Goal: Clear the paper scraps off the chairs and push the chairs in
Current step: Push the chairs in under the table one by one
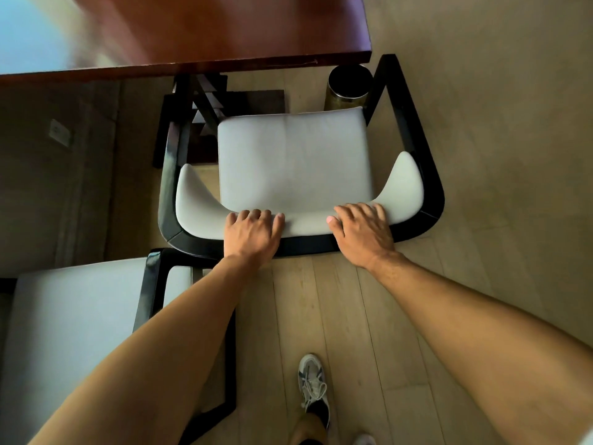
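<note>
Nearest: one sneaker (313,385) on pale wood plank floor (346,316), white with dark panels, no readable brand. No legible writing anywhere in view.

Lower left: second chair (73,332), grey seat, black frame, its corner just beside the first chair's back rail.

Both hands sit on top of the chair (295,165) backrest. Left hand (252,232) and right hand (362,232) both lie over the black rail, fingers curled onto the grey padded back, thumbs pointing inward, gripping it. Gap between the hands along the rail.

Chair: grey seat cushion, black wraparound frame, seat bare of scraps. Front edge of seat near the table (205,30) edge, not under it. Front legs reach the table line.

Beyond: dark red-brown glossy table top, strong window glare upper left. Under its edge, a dark table base (221,101) left of centre and a cylindrical bin (348,88), black rim, brass-looking side, just ahead of the seat's right front corner.

Open floor to the right of the chair.
</note>
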